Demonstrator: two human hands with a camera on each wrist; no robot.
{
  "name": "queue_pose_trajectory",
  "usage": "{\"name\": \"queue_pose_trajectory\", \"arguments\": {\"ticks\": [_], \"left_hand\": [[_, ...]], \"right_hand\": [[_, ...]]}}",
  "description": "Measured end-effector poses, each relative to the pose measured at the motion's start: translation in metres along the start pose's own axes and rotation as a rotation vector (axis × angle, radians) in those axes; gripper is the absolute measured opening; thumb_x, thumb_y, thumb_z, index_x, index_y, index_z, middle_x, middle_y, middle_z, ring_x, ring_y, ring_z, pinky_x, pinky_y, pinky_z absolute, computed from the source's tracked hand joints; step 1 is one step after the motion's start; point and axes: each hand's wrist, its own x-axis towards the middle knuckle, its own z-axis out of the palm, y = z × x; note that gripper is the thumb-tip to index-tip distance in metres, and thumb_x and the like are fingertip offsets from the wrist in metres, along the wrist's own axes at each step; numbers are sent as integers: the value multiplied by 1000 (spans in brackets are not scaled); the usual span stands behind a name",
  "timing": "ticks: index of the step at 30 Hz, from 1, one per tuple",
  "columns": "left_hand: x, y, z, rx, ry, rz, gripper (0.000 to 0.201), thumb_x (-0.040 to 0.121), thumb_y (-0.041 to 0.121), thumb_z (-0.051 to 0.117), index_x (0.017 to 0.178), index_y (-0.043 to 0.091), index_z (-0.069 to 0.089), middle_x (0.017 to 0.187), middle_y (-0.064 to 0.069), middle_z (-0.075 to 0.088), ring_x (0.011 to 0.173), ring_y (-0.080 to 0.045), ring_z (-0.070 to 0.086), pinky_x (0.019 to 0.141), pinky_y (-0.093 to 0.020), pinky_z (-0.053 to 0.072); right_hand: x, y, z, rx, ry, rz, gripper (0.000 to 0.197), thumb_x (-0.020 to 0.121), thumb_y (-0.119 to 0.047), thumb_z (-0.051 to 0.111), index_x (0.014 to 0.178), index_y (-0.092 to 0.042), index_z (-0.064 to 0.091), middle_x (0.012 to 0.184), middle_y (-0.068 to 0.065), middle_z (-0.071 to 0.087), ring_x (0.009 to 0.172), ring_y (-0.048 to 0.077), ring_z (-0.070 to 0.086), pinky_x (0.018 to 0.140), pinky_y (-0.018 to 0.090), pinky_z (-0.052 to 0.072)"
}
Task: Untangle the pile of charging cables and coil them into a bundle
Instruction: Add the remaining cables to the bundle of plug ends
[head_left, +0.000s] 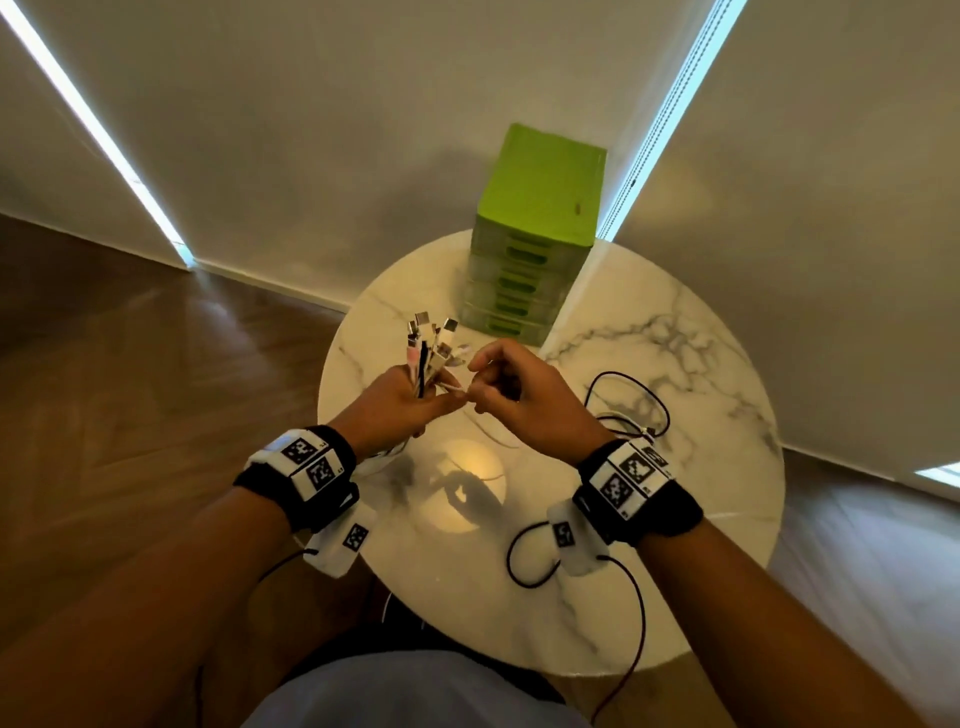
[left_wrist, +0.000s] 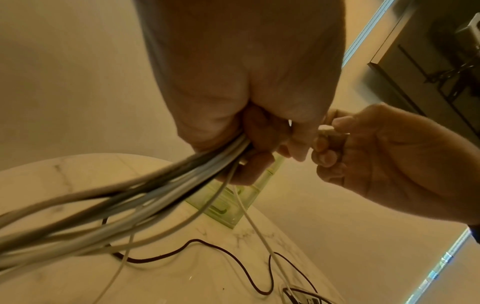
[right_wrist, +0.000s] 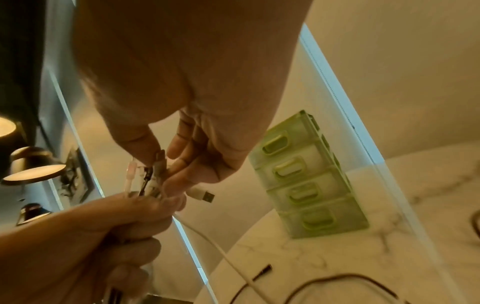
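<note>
I clench my left hand (head_left: 400, 402) around the gathered charging cables (left_wrist: 130, 214), plug ends (head_left: 431, 338) fanned upward so each connector stays sorted above the marble table (head_left: 675, 545). My right hand (head_left: 524, 397) pinches a white cable (right_wrist: 221, 255) next to the bundle, apparently feeding it in. A dark cable (head_left: 631, 400) lies loose on the table, not yet collected, near the green drawer unit (head_left: 535, 228).
</note>
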Motion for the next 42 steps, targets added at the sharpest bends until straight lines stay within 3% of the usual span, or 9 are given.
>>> {"name": "queue_pose_trajectory", "arguments": {"ticks": [5, 8, 11, 15, 18, 25, 31, 36, 42], "left_hand": [[10, -4, 3, 132, -88, -98, 19, 90, 16, 70, 104, 29, 71, 56, 12, 50, 61, -12, 48, 57, -30, 45], [12, -2, 16, 216, -247, -111, 32, 87, 11, 66, 108, 35, 71, 73, -6, 55, 62, -16, 50, 55, -27, 44], [15, 3, 33, 173, -236, -134, 27, 91, 13, 66, 109, 32, 72, 60, 5, 44, 60, -17, 46, 54, -28, 41], [23, 9, 57, 73, -179, -161, 15, 89, 29, 71, 104, 33, 71, 101, -9, 60, 78, -19, 56, 59, -28, 46], [26, 15, 75, 33, -143, -169, 12, 90, 29, 71, 102, 31, 70, 122, -24, 63, 81, -16, 60, 61, -28, 47], [30, 22, 92, 25, -132, -196, 12, 95, 26, 67, 106, 23, 67, 101, -21, 65, 73, -8, 60, 61, -27, 47], [32, 26, 103, -6, -120, -208, 8, 94, 29, 68, 102, 25, 69, 97, -14, 66, 85, -16, 59, 61, -26, 49], [30, 29, 110, -15, -127, -217, 7, 94, 31, 68, 100, 27, 69, 88, -12, 63, 87, -16, 58, 64, -29, 51], [21, 31, 114, 10, -117, -209, 3, 94, 30, 68, 96, 29, 67, 95, -17, 60, 78, -11, 56, 61, -26, 51]], "right_hand": [[-30, 54, 4, -29, -35, 281, 23, 102, -39, 53, 106, -18, 62, 97, 3, 72, 84, 18, 69, 73, 24, 52], [-51, 103, -13, -255, 26, 318, 20, 100, -31, 59, 97, -13, 66, 94, 4, 69, 81, 18, 63, 77, 32, 50], [-68, 139, -47, -466, 262, 335, 5, 92, -16, 65, 93, -11, 66, 101, 9, 60, 87, 24, 58, 83, 39, 49], [-91, 170, -88, -519, 600, 743, 36, 90, -23, 65, 121, -5, 56, 128, 22, 49, 114, 44, 52, 96, 50, 46], [-98, 186, -96, -246, 376, 991, 38, 96, -31, 59, 125, -7, 55, 127, 19, 62, 115, 40, 58, 96, 41, 47], [-91, 163, -115, -153, 469, 559, 20, 101, -17, 49, 111, -14, 67, 90, 7, 73, 79, 25, 69, 75, 38, 54], [-93, 161, -121, -524, 555, 446, 31, 90, -7, 62, 121, -14, 62, 118, 14, 54, 102, 32, 58, 92, 39, 50], [-101, 174, -83, -477, 55, 468, 15, 97, -19, 59, 107, -12, 66, 94, 7, 67, 87, 26, 63, 78, 34, 51], [-88, 209, -74, -629, 15, 598, 25, 98, -20, 54, 119, -7, 63, 118, 20, 63, 109, 39, 60, 89, 40, 47]]}}
